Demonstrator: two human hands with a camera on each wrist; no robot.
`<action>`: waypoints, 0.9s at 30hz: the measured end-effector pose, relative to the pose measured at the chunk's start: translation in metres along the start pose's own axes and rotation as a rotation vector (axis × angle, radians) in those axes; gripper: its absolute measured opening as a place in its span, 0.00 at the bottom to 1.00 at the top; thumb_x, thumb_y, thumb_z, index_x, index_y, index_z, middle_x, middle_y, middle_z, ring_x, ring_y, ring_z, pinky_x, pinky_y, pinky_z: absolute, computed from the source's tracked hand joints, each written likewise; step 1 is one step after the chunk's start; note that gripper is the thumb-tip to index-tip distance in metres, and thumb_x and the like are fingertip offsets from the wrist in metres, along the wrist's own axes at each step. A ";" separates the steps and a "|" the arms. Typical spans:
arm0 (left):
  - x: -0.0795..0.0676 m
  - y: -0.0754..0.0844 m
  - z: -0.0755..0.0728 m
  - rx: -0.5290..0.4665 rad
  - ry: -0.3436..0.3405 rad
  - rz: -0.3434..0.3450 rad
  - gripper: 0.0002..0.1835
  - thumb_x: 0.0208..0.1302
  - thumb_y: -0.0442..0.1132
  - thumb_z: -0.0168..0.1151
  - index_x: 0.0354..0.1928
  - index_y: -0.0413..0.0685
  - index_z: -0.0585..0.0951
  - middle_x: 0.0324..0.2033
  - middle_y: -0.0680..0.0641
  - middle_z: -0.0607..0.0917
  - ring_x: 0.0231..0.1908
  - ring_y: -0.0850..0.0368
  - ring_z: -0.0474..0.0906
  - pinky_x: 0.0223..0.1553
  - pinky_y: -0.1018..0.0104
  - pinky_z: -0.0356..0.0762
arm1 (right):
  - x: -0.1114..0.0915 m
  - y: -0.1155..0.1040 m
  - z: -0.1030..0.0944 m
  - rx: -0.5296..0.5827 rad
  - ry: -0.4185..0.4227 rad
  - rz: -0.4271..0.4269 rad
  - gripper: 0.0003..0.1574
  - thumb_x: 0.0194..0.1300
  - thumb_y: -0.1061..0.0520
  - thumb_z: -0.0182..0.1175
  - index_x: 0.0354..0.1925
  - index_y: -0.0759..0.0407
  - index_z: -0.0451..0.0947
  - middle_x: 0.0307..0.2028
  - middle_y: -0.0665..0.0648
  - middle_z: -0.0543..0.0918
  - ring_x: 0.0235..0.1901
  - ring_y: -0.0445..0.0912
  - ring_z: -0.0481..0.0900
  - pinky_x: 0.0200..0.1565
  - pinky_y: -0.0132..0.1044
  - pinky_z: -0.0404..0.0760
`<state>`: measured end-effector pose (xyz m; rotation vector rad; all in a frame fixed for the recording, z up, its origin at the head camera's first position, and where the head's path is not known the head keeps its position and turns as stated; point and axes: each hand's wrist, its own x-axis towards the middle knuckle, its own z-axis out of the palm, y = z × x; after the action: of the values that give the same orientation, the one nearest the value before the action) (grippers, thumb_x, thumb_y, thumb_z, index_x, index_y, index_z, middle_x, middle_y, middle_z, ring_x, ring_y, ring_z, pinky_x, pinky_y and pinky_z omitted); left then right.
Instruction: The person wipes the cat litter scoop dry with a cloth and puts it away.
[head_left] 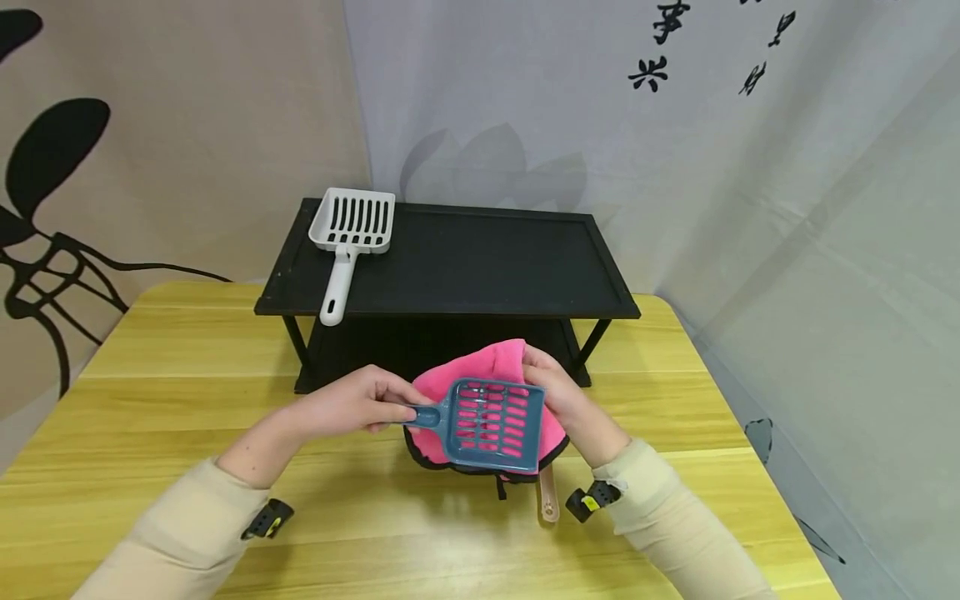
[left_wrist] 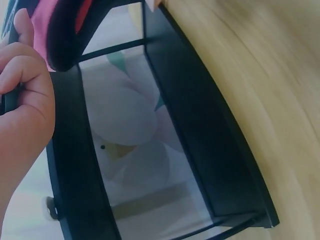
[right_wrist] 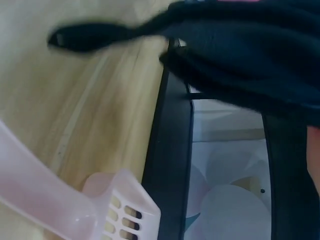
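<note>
My left hand (head_left: pixel 378 404) grips the short handle of a blue-grey slotted litter scoop (head_left: pixel 536 417), held above the table with its head pointing right. Behind the scoop hangs a bright pink cloth piece with black edging and a small dark strap (head_left: pixel 468 367); pink shows through the slots. At its upper right side my right hand (head_left: pixel 555 387) holds the cloth, some fingers hidden by it. Below lies a pale pink scoop, its handle (head_left: pixel 550 500) poking out under the cloth and its slotted head (right_wrist: pixel 127 210) showing in the right wrist view.
A black two-tier rack (head_left: pixel 487 258) stands at the back of the wooden table (head_left: pixel 187 358). On its top left rests a white litter scoop (head_left: pixel 348 229), handle overhanging the front edge. Printed cloth walls (head_left: pixel 810 208) enclose the back and right.
</note>
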<state>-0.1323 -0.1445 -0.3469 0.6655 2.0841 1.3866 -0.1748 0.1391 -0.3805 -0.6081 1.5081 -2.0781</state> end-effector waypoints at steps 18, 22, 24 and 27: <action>-0.008 -0.016 -0.009 0.017 0.059 -0.060 0.13 0.65 0.38 0.57 0.46 0.39 0.82 0.30 0.49 0.84 0.14 0.65 0.59 0.16 0.76 0.56 | -0.007 -0.003 -0.015 -0.019 -0.010 -0.040 0.18 0.70 0.66 0.40 0.43 0.48 0.73 0.40 0.45 0.82 0.36 0.35 0.80 0.39 0.26 0.79; -0.013 -0.018 -0.013 0.028 0.093 -0.069 0.14 0.65 0.39 0.57 0.48 0.38 0.82 0.30 0.48 0.84 0.13 0.64 0.57 0.16 0.74 0.56 | -0.008 -0.008 -0.017 -0.060 0.038 -0.063 0.21 0.69 0.68 0.40 0.45 0.46 0.73 0.39 0.43 0.81 0.35 0.34 0.78 0.37 0.25 0.78; -0.015 -0.020 -0.014 0.029 0.105 -0.069 0.15 0.66 0.38 0.57 0.49 0.38 0.81 0.30 0.47 0.85 0.13 0.64 0.57 0.16 0.74 0.55 | -0.009 -0.011 -0.019 -0.109 0.072 -0.071 0.23 0.68 0.69 0.40 0.45 0.44 0.74 0.39 0.42 0.80 0.35 0.34 0.77 0.37 0.25 0.77; -0.018 -0.020 -0.016 0.024 0.112 -0.066 0.15 0.66 0.38 0.56 0.50 0.36 0.80 0.31 0.48 0.85 0.12 0.65 0.56 0.15 0.74 0.55 | -0.012 -0.016 -0.023 -0.173 0.100 -0.088 0.26 0.67 0.70 0.41 0.45 0.41 0.75 0.38 0.41 0.80 0.36 0.34 0.77 0.39 0.25 0.77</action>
<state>-0.1321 -0.1737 -0.3578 0.5348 2.1924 1.3933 -0.1813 0.1678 -0.3730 -0.6540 1.7611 -2.0841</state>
